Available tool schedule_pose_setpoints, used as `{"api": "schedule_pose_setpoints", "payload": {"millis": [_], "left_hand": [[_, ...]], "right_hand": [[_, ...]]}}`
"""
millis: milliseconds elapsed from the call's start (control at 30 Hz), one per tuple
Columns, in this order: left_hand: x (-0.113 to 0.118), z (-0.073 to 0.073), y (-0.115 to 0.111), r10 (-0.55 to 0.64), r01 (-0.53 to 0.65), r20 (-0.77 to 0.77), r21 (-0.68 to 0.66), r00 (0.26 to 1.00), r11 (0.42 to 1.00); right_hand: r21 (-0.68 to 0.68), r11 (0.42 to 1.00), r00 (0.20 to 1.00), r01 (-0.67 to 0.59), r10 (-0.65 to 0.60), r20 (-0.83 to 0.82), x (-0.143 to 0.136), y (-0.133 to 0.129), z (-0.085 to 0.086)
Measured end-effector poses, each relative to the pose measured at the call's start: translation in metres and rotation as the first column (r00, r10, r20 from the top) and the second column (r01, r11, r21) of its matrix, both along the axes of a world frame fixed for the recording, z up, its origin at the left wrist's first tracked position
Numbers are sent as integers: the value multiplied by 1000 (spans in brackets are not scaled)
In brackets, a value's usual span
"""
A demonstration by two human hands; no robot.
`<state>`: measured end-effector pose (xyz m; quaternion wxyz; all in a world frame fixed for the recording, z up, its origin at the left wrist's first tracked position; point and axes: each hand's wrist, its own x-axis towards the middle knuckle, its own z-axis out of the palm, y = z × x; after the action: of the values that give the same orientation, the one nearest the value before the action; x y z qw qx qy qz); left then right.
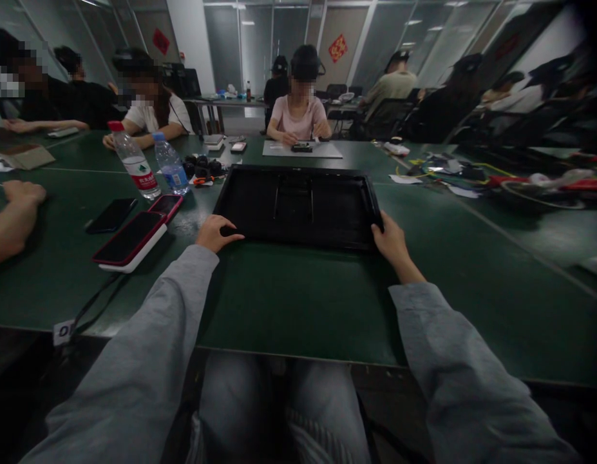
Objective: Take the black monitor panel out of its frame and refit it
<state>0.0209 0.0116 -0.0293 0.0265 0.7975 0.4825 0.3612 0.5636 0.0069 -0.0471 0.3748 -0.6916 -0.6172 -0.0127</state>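
Observation:
A wide black rectangular casing (337, 200), shaped like the back of a computer monitor, lies on the green table in front of me. It has a raised rim and a bracket-like frame (294, 197) at its middle. At its near left corner is my left hand (213, 233), thumb stretched along the front edge and fingers curled at the side. My right hand (391, 240) grips the right edge near the front corner, thumb on top of the rim. The fingers under both sides are partly hidden.
Left of the casing are phones (134, 237) on a white block, a dark phone (111, 215), and two water bottles (138, 164) (171, 169). Another person's arm (13, 219) rests at far left. Someone opposite works on a pale mat (274, 149). Cables (438, 166) clutter the right side.

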Motion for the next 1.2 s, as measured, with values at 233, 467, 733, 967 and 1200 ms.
{"api": "schedule_pose_setpoints", "payload": {"millis": [233, 467, 733, 967, 1200], "left_hand": [[1, 2, -2, -1, 0, -19, -35, 1000, 999], [7, 2, -5, 111, -109, 27, -60, 993, 992], [-5, -7, 7, 338, -248, 288, -305, 896, 919], [-14, 3, 3, 567, -432, 305, -409, 765, 804], [-14, 16, -10, 594, -517, 154, -354, 789, 779]], "right_hand": [[20, 1000, 1000, 1, -1, -10, 2, -3, -4], [49, 999, 995, -2, 7, -98, 0, -5, -4], [29, 999, 979, -34, 39, -200, 2, -4, -3], [-28, 993, 956, -119, 106, -275, 5, 2, -8], [4, 994, 970, -108, 106, -218, -2, 4, -13]]}}
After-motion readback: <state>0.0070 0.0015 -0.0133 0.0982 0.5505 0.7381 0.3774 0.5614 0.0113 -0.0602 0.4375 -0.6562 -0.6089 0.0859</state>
